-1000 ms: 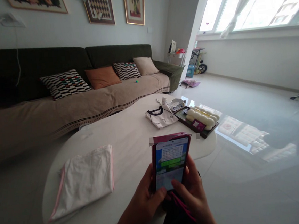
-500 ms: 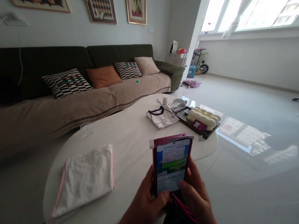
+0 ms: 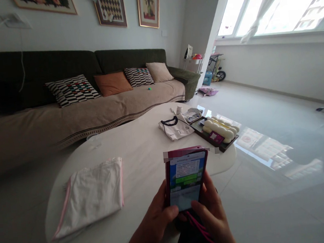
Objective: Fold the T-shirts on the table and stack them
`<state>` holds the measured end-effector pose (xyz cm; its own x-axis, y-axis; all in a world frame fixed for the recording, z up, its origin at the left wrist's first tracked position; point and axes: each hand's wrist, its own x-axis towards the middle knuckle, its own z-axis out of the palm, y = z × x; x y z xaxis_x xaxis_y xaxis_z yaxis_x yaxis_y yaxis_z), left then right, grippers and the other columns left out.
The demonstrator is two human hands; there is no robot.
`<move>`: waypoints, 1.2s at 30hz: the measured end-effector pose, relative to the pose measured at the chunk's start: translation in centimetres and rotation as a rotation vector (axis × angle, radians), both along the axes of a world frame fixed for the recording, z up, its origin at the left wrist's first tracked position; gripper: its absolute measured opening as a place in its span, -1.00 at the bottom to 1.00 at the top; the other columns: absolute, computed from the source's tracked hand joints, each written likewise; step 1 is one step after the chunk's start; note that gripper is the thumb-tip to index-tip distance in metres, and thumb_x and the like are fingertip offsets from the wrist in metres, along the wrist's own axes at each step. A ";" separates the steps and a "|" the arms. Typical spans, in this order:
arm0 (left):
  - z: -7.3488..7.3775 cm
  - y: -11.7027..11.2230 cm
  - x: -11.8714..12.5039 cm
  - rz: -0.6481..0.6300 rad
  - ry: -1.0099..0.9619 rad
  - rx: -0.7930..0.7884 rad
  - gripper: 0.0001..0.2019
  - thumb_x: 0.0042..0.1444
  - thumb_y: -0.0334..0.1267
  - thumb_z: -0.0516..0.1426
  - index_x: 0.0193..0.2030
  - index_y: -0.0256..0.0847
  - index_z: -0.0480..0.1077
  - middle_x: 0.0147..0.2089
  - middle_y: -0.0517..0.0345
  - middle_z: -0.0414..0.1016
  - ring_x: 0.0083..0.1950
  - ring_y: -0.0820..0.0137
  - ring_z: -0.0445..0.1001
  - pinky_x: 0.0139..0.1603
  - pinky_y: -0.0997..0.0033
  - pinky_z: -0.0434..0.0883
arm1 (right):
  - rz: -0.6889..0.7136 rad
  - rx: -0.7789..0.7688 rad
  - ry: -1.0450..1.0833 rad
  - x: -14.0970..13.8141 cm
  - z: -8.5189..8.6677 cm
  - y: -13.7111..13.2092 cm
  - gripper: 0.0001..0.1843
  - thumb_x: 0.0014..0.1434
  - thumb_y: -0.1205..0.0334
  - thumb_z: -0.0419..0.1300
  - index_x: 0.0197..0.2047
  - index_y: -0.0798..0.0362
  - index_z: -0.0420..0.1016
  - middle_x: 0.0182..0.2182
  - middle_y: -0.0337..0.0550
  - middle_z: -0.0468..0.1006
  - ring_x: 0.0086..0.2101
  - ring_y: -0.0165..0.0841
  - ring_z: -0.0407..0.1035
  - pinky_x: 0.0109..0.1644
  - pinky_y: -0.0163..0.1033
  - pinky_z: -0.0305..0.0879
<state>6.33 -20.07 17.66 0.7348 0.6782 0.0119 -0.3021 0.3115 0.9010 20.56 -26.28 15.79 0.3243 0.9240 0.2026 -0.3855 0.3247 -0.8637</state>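
Observation:
A phone in a magenta case [image 3: 186, 177] is upright in front of me, its lit screen showing a chat. My left hand [image 3: 155, 224] wraps its lower left edge, thumb at the screen's bottom. My right hand [image 3: 212, 215] grips the lower right side, thumb near the bottom of the screen too. A pink strap [image 3: 199, 228] hangs from the phone between my palms. Both hands hover over the near rim of a white oval table [image 3: 136, 146].
A folded white cloth with pink trim [image 3: 93, 193] lies on the table's left. A folded white shirt with dark collar [image 3: 175, 127] and a dark tray with a cream cushion-like item [image 3: 219, 129] sit at the far end. A long sofa with cushions [image 3: 92, 101] runs behind.
The phone and both hands have shifted slightly lower and the screen content has changed; my thumbs moved over the lower screen.

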 end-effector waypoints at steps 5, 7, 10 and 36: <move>-1.2 -0.2 -0.4 -0.003 0.004 0.023 -0.37 0.09 -0.26 0.15 0.31 -0.10 0.07 0.18 -0.07 0.32 -0.01 0.17 0.41 -0.11 0.24 0.42 | -0.019 0.002 -0.033 -0.1 -0.2 0.2 -0.24 0.14 0.36 0.24 0.29 -0.38 0.06 0.11 -0.26 0.43 0.01 -0.31 0.39 -0.01 -0.24 0.39; -1.5 -0.3 -0.4 0.038 0.042 -0.026 -0.40 0.13 -0.28 0.10 0.32 -0.07 0.06 0.19 -0.05 0.32 0.00 0.17 0.40 -0.13 0.24 0.43 | -0.004 0.000 0.015 0.0 -0.5 0.1 -0.31 0.17 0.31 0.21 0.28 -0.36 0.10 0.11 -0.25 0.42 0.03 -0.28 0.37 0.01 -0.19 0.39; -1.7 -0.3 -0.3 0.049 0.039 -0.042 -0.39 0.13 -0.28 0.11 0.32 -0.05 0.06 0.19 -0.04 0.32 -0.03 0.18 0.42 -0.16 0.25 0.45 | -0.020 -0.021 0.060 0.1 -0.7 0.1 -0.42 0.22 0.25 0.15 0.25 -0.36 0.15 0.12 -0.27 0.42 0.07 -0.24 0.35 0.04 -0.12 0.38; -0.9 -0.3 0.0 -0.007 0.019 0.108 -0.38 0.10 -0.29 0.17 0.29 -0.10 0.06 0.22 -0.12 0.29 0.15 0.06 0.35 -0.10 0.26 0.44 | 0.014 0.010 -0.022 0.3 0.1 -0.2 -0.30 0.18 0.28 0.20 0.30 -0.34 0.05 0.10 -0.26 0.43 0.03 -0.26 0.37 0.03 -0.17 0.37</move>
<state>6.34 -20.33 16.80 0.7405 0.6684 0.0702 -0.2824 0.2146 0.9350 20.85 -26.47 15.86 0.3063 0.9265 0.2185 -0.3711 0.3276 -0.8689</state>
